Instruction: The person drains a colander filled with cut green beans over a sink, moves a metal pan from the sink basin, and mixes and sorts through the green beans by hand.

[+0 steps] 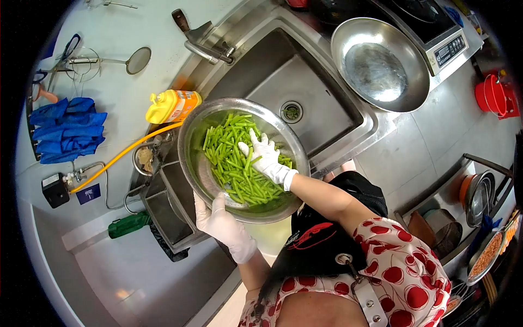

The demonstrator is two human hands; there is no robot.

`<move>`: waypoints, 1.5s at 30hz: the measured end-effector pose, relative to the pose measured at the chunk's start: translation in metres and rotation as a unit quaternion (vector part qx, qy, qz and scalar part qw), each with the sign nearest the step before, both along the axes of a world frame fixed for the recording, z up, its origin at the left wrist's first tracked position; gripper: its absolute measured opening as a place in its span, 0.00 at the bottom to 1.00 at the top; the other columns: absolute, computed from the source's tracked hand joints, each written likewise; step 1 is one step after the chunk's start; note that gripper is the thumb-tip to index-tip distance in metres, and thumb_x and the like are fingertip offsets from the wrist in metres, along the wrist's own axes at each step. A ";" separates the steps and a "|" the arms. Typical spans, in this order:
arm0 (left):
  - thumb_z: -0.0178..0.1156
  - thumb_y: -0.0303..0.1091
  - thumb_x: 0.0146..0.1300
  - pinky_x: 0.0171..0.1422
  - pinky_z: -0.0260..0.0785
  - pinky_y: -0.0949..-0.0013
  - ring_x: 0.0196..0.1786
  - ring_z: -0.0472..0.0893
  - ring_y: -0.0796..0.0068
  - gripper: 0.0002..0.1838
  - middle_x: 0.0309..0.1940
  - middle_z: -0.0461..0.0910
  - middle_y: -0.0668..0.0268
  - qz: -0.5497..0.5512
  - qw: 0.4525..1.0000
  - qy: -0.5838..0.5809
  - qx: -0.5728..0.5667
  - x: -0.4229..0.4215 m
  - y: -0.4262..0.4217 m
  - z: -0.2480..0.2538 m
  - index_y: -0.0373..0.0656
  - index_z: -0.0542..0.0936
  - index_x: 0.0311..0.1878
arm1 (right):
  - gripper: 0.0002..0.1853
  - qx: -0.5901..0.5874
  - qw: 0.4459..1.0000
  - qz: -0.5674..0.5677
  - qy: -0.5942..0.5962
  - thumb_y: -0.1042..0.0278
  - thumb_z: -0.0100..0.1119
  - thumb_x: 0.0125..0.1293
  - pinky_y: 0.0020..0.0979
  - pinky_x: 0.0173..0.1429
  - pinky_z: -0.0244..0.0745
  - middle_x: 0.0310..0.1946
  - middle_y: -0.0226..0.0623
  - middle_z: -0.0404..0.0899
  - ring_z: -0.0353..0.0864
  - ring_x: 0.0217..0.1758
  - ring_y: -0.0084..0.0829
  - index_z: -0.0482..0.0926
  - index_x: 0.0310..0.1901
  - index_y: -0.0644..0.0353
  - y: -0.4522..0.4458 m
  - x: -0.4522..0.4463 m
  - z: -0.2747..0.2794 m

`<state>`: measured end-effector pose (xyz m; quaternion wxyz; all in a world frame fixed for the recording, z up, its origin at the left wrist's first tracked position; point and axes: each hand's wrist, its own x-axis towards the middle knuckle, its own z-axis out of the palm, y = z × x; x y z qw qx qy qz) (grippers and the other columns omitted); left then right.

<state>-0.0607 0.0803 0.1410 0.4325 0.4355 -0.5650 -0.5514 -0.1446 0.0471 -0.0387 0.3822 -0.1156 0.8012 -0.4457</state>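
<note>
A large steel bowl point(297, 147) holds a heap of short-cut green vegetable stalks point(234, 158); whether they are beans or garlic shoots I cannot tell. My left hand point(223, 226), in a white glove, grips the near left rim, its thumb over the edge and its other fingers partly hidden outside. Inside the bowl, my right hand point(264, 158), gloved too, rests on the stalks with its fingers stretched and apart. The bowl is held in front of my body, overlapping the left side of the steel sink point(261, 82).
Above the sink is a tap point(210, 53), with a cleaver point(190, 30) behind it. A yellow bottle point(171, 106) stands beside the bowl. A wide steel pan point(417, 71) sits right of the sink, near an induction cooker point(449, 52). A red bucket point(493, 95) is at far right.
</note>
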 end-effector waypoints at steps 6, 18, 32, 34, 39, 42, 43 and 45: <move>0.48 0.10 0.54 0.55 0.69 0.72 0.46 0.78 0.72 0.26 0.49 0.79 0.57 -0.005 0.999 -0.018 -0.047 -0.004 0.011 0.000 0.28 0.72 0.59 | 0.43 -0.045 0.998 -0.014 -0.028 0.28 0.44 0.60 0.60 0.71 0.42 0.71 0.54 0.49 0.48 0.72 0.60 0.51 0.73 0.40 -0.009 0.006 -0.002; 0.48 0.09 0.53 0.55 0.69 0.73 0.46 0.78 0.74 0.27 0.49 0.79 0.58 -0.015 0.996 -0.035 -0.082 -0.011 0.019 0.006 0.28 0.72 0.59 | 0.42 -0.067 0.996 -0.008 -0.054 0.31 0.44 0.63 0.59 0.71 0.42 0.71 0.58 0.47 0.45 0.72 0.64 0.50 0.73 0.43 -0.004 -0.002 0.014; 0.48 0.11 0.53 0.54 0.69 0.74 0.45 0.79 0.74 0.26 0.49 0.79 0.58 -0.006 0.999 -0.013 -0.053 -0.018 0.023 0.017 0.28 0.72 0.59 | 0.45 -0.058 0.997 -0.020 -0.049 0.31 0.43 0.63 0.60 0.72 0.40 0.74 0.49 0.44 0.44 0.73 0.63 0.48 0.73 0.52 0.001 -0.010 0.025; 0.48 0.10 0.53 0.54 0.70 0.73 0.45 0.79 0.74 0.26 0.49 0.79 0.58 -0.011 0.998 -0.013 -0.058 -0.018 0.022 0.016 0.28 0.72 0.59 | 0.46 -0.052 0.997 -0.014 -0.059 0.30 0.43 0.63 0.60 0.72 0.40 0.74 0.47 0.43 0.44 0.73 0.64 0.46 0.73 0.54 0.001 -0.012 0.026; 0.48 0.10 0.53 0.54 0.70 0.73 0.46 0.79 0.74 0.27 0.49 0.79 0.58 -0.017 0.997 -0.026 -0.074 -0.018 0.022 0.013 0.28 0.72 0.59 | 0.47 -0.061 0.995 -0.012 -0.074 0.30 0.42 0.63 0.59 0.72 0.40 0.74 0.47 0.43 0.44 0.73 0.64 0.45 0.73 0.54 0.000 -0.012 0.025; 0.48 0.10 0.53 0.54 0.69 0.74 0.46 0.79 0.73 0.27 0.49 0.79 0.58 -0.011 0.997 -0.023 -0.076 -0.021 0.025 0.015 0.28 0.72 0.59 | 0.46 -0.051 0.996 -0.014 -0.072 0.29 0.42 0.62 0.59 0.72 0.40 0.75 0.43 0.44 0.47 0.73 0.58 0.46 0.73 0.52 -0.003 -0.010 0.026; 0.48 0.10 0.53 0.54 0.69 0.73 0.46 0.79 0.73 0.27 0.49 0.79 0.57 -0.006 0.997 -0.025 -0.078 -0.022 0.027 0.017 0.28 0.72 0.59 | 0.46 -0.045 0.996 -0.015 -0.070 0.29 0.41 0.61 0.59 0.72 0.40 0.75 0.41 0.44 0.48 0.73 0.55 0.47 0.73 0.51 -0.005 -0.009 0.026; 0.48 0.10 0.53 0.55 0.69 0.73 0.46 0.79 0.73 0.26 0.50 0.79 0.57 -0.003 0.997 -0.023 -0.080 -0.023 0.029 0.018 0.28 0.72 0.59 | 0.46 -0.052 0.996 -0.014 -0.070 0.29 0.42 0.62 0.59 0.72 0.40 0.75 0.41 0.44 0.48 0.73 0.56 0.47 0.73 0.51 -0.006 -0.008 0.027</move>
